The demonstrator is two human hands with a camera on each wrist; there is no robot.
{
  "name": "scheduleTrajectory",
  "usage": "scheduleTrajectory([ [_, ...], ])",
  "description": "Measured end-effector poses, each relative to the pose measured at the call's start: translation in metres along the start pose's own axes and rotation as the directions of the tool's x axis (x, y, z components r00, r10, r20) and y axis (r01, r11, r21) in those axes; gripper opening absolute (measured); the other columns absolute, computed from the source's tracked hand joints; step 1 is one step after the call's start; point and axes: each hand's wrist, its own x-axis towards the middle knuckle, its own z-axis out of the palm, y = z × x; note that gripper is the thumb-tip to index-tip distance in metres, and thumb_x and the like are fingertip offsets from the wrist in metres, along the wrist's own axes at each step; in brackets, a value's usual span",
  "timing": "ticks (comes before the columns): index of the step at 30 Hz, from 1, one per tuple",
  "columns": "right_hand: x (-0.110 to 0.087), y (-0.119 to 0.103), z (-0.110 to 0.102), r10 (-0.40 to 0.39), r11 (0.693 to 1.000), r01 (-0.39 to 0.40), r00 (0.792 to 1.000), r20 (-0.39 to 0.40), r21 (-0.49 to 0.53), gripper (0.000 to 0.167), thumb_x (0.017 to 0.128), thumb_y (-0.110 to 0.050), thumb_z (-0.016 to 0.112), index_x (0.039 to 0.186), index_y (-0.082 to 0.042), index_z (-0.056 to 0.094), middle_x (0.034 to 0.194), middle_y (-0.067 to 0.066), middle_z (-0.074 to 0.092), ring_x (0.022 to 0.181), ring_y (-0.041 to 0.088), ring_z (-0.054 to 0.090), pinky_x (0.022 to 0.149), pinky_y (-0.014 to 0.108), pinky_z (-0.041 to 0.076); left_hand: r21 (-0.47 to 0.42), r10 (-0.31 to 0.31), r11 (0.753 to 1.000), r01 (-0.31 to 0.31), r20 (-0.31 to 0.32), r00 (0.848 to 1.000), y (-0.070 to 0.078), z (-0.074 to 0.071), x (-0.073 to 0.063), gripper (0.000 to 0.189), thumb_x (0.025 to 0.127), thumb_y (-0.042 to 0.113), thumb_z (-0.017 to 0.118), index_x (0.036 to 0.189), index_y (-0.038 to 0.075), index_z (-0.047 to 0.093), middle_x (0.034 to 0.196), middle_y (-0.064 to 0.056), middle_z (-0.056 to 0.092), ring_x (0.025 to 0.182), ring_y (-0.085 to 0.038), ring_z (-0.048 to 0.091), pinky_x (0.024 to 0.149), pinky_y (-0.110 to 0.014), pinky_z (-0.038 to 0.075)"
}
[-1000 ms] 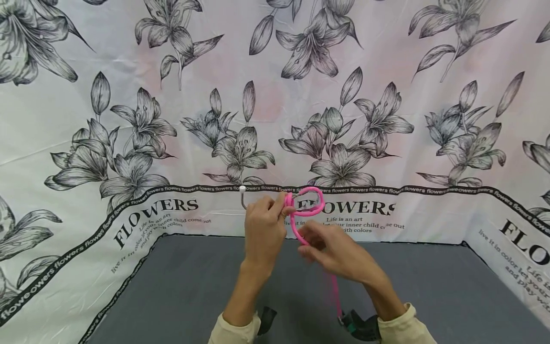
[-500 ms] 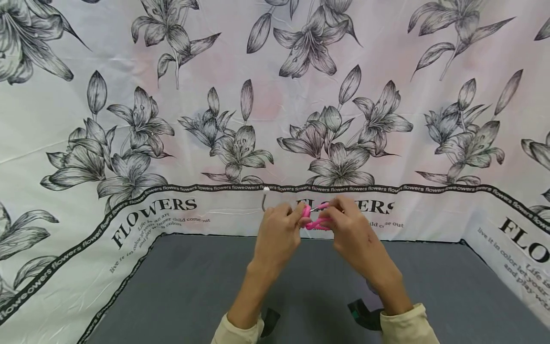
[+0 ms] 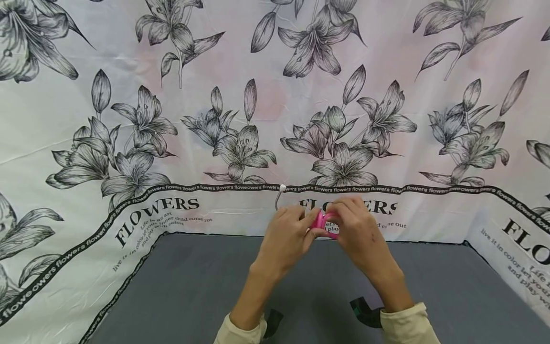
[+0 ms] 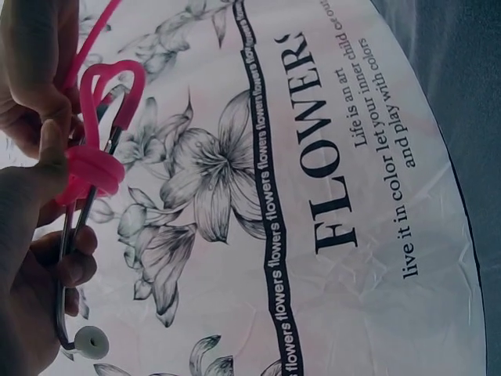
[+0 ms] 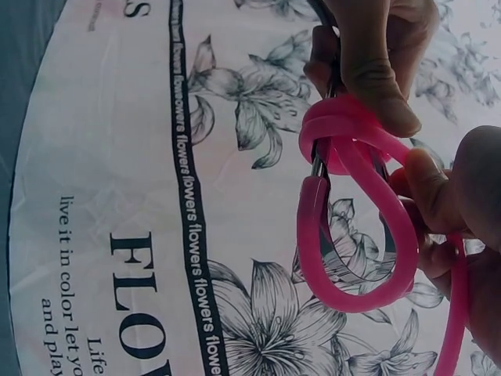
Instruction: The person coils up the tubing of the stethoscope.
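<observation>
A stethoscope with pink tubing [image 5: 348,300] and metal ear tubes [image 4: 63,270] is held up between both hands. The tubing is wound in a coil [image 4: 92,174] around the metal tubes and forms a loop beyond it. My left hand [image 3: 284,239] grips the metal tubes by the coil, its thumb at the pink turns. My right hand [image 3: 360,234] pinches the tubing beside the loop, and a loose length runs on past its fingers in the right wrist view. A white ear tip [image 3: 282,188] sticks out above the left hand. The chest piece is not in view.
Below the hands lies a dark grey tabletop [image 3: 193,286]. A white cloth with printed flowers and lettering [image 3: 240,210] hangs behind it and covers the sides. Black straps [image 3: 365,313] show at both wrists.
My right hand has come up from the hanging tubing to the loop. The left hand and the ear tip have shifted right. The tubing's hanging length has dropped out of the head view.
</observation>
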Motion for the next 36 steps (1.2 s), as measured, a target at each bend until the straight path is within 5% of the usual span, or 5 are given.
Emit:
scheduleTrajectory([
  [13,-0.004,0.005,-0.004,0.063,0.997,-0.063,0.998,0.009,0.046,0.016,0.079,0.012,0.082,0.088,0.002,0.074,0.081,0.01,0.067,0.079,0.021,0.061,0.067,0.035,0.058,-0.007,0.073,0.997,-0.073,0.009,0.997,0.001,-0.002,0.002,0.04,0.092,0.054,0.074,0.113,0.02,0.077,0.086,0.006,0.065,0.076,-0.011,0.056,0.082,-0.026,0.046],
  [25,-0.005,0.02,-0.016,0.061,0.974,-0.072,0.996,0.06,0.217,0.018,0.074,0.007,0.088,0.087,-0.003,0.081,0.075,0.002,0.073,0.062,0.004,0.055,0.058,0.011,0.042,-0.075,0.148,0.986,-0.147,0.015,0.989,-0.008,-0.005,-0.001,0.041,0.092,0.05,0.075,0.118,0.019,0.077,0.085,0.006,0.064,0.073,-0.009,0.056,0.076,-0.026,0.041],
  [28,-0.008,0.029,-0.02,0.097,0.934,-0.145,0.983,0.158,0.326,0.015,0.08,0.003,0.086,0.093,-0.003,0.081,0.079,0.003,0.075,0.066,-0.001,0.063,0.06,0.013,0.049,-0.104,0.17,0.98,-0.168,0.013,0.985,-0.008,-0.005,-0.001,0.039,0.089,0.05,0.078,0.114,0.02,0.077,0.081,0.006,0.058,0.068,-0.007,0.047,0.073,-0.025,0.039],
  [33,-0.014,0.043,-0.026,0.176,0.815,-0.328,0.925,0.336,0.478,0.013,0.09,0.004,0.076,0.103,0.0,0.079,0.092,0.012,0.079,0.077,0.002,0.074,0.067,0.021,0.06,-0.212,0.194,0.96,-0.183,0.034,0.98,-0.007,-0.004,-0.001,0.04,0.089,0.05,0.078,0.115,0.02,0.078,0.081,0.006,0.057,0.071,-0.006,0.043,0.077,-0.026,0.041],
  [36,-0.016,0.048,-0.026,0.187,0.787,-0.369,0.906,0.379,0.494,0.012,0.093,0.002,0.073,0.104,0.0,0.077,0.095,0.012,0.078,0.08,0.002,0.073,0.071,0.022,0.06,-0.304,0.192,0.937,-0.169,0.048,0.98,-0.008,-0.005,-0.001,0.04,0.088,0.046,0.08,0.117,0.018,0.078,0.084,0.005,0.061,0.075,-0.007,0.048,0.082,-0.027,0.044],
])
